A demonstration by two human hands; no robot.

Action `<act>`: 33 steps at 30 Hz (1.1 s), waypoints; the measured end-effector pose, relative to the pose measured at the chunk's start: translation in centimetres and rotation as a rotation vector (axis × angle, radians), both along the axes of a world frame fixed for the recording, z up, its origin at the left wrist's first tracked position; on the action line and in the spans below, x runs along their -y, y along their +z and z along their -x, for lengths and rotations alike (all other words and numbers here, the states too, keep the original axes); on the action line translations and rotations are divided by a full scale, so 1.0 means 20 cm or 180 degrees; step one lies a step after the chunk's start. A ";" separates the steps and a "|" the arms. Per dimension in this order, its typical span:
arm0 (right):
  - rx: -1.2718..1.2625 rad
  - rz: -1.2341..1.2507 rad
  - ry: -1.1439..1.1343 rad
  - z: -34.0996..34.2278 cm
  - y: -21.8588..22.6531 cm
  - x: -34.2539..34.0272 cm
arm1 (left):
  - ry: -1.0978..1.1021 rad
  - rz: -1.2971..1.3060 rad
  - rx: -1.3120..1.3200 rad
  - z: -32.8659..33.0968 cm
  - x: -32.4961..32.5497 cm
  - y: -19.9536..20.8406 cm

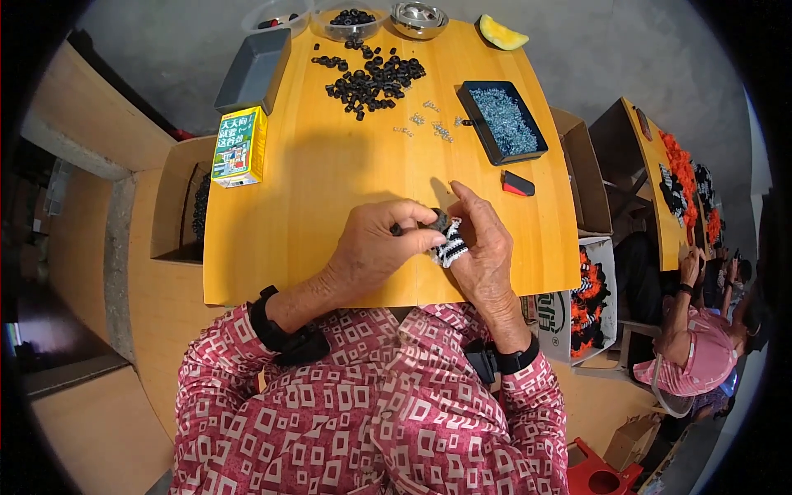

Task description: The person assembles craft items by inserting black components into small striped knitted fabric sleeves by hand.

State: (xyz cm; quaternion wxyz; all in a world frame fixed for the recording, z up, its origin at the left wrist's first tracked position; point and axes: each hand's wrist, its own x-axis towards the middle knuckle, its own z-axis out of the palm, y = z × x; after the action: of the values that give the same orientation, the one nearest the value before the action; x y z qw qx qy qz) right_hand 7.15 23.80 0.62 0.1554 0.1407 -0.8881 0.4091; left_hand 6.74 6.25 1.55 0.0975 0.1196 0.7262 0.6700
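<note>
Near the front of the wooden table, my left hand (371, 239) is closed, with thumb and fingertips pinching a small dark piece (439, 219). Its exact kind is partly hidden by the fingers. Close against it, my right hand (485, 252) holds a small black-and-white striped knitted piece (451, 246) along its palm and thumb side, the forefinger stretched upward. The dark piece touches the top of the striped knit. Farther back lie a pile of small black ring-like parts (375, 87) and a few loose little metal parts (442, 130).
A black tray (540, 152) of small metal parts stands right, beside a red-and-black object (517, 183). Left are a yellow carton (240, 147) and a grey bin (247, 78). Bowls (419, 21) and a yellow melon slice (502, 33) sit at the back. Another person (697, 346) works at right.
</note>
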 end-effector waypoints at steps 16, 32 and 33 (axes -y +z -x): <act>-0.0129 0.0266 0.0282 -0.02 0.05 0.00 | 0.0083 -0.0508 0.1288 0.04 0.01 0.00; -0.0114 0.0330 0.0599 -0.02 0.05 0.01 | 0.0033 -0.0495 0.1107 0.05 0.03 0.01; -0.0087 0.0274 0.0548 -0.02 0.05 0.01 | -0.0197 -0.0276 0.0910 0.05 0.03 0.00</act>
State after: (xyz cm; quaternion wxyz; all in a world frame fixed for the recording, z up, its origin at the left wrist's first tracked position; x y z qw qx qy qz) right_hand 7.58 23.61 1.66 0.1377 0.2152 -0.8521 0.4569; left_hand 5.68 5.61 1.56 0.2152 0.0494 0.6712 0.7076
